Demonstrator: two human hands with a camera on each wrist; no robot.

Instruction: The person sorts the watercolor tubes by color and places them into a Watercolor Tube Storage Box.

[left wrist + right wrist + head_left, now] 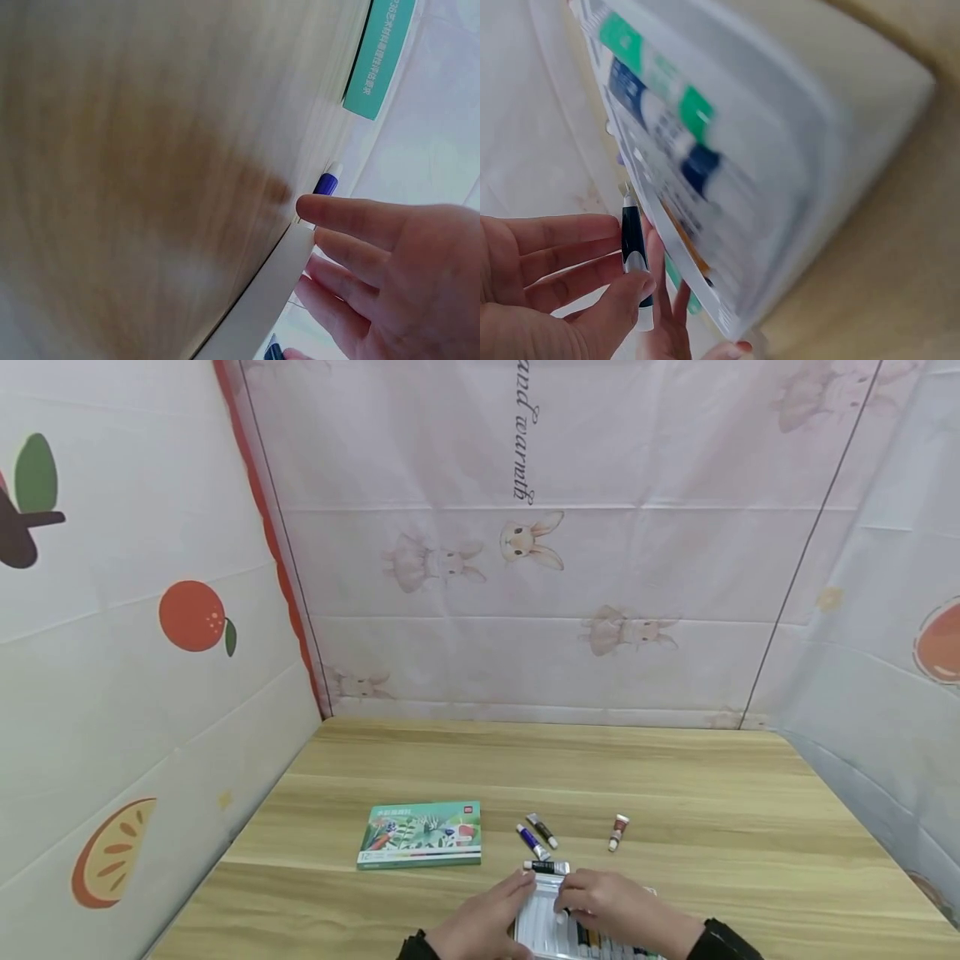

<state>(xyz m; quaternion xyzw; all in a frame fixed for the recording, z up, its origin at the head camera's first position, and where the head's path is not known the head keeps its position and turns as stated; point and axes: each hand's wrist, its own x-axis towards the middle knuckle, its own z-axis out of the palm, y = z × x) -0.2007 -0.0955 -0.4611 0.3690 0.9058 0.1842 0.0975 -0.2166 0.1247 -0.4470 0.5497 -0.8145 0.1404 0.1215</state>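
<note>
My right hand [611, 902] pinches a dark paint tube [632, 234] with a white cap between thumb and fingers, close over a white plastic tray [536, 918]. In the right wrist view the tray holds several paint tubes, among them a green-banded one [697, 112] and a navy one [701, 169]. At the tray's left side is my left hand [487, 914], its fingers nearly straight against the edge [259, 300]. A black tube [546, 867] lies just beyond the tray's far edge. Behind it lie a purple-blue tube [531, 840] and a dark olive tube [542, 831].
A green paint box [420, 837] with a plant picture lies on the wooden table [300, 868], left of the tray. One reddish-brown tube [618, 832] lies alone farther right. Printed cloth walls [450, 652] stand around the back and sides of the table.
</note>
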